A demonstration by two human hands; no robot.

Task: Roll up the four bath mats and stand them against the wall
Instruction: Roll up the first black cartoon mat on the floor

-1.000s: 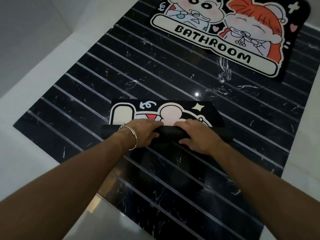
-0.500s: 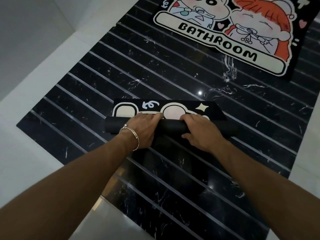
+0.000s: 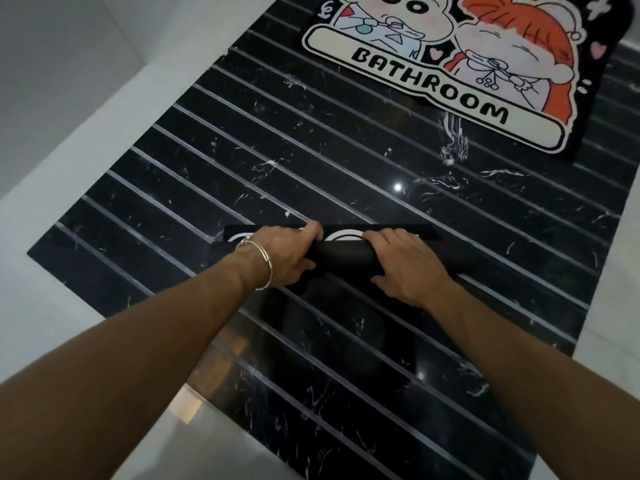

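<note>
The black striped floor carries both mats I can see. The BATHROOM mat lies flat at the far end, not yet rolled. Nothing stands against a wall in view, and the other two mats are out of sight, so I judge most of the job is left. The near mat is almost fully rolled into a black tube lying crosswise, with only a thin printed strip flat beyond it. My left hand and right hand sit side by side on it, fingers curled over the top and gripping. A second ago far more print showed, and the roll has since travelled forward.
</note>
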